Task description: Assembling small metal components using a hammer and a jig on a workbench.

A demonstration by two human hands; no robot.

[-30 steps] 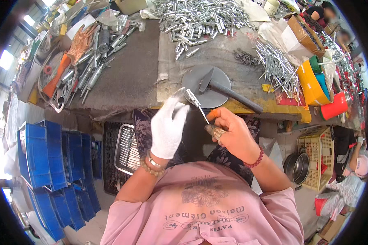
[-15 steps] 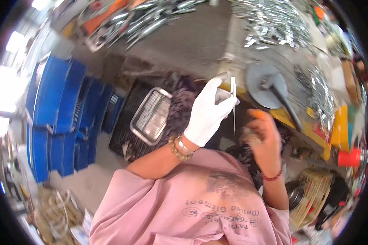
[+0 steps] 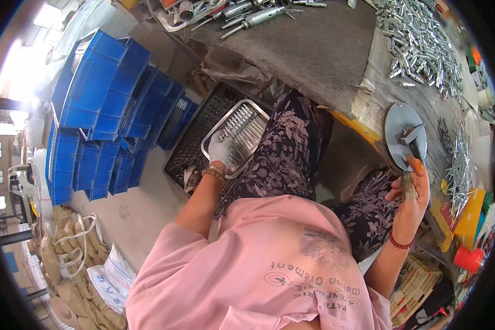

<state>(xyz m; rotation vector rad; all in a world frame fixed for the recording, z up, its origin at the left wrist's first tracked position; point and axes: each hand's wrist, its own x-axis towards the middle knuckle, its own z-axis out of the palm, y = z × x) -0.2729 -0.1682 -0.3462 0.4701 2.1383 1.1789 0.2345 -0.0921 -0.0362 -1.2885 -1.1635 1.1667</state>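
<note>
My left hand [image 3: 221, 149], in a white glove, rests over the near left edge of a shiny metal tray [image 3: 208, 144]. Several slim metal rods [image 3: 248, 125] lie side by side in that tray. The glove's fingers sit low against the rods; whether they pinch one is not clear. On the right, my right hand [image 3: 414, 190] is beside the handle of a hammer [image 3: 414, 135] whose head lies over a round grey plate [image 3: 393, 129]. Its fingers are apart and loosely bent, one with an orange tip and one with a greyish covering. The hand hides the handle's lower part.
A black crate [image 3: 173, 163] holds the tray. Blue bins [image 3: 96, 91] are stacked at left. On the workbench [image 3: 319, 52] lie a heap of small metal parts [image 3: 423, 52], metal tools [image 3: 256, 19] and thin rods [image 3: 461, 170]. A red can [image 3: 468, 259] stands right.
My left hand has gone left and down to the tray, away from where it held a slim metal rod. My right hand has moved right to the hammer. The view has shifted.
</note>
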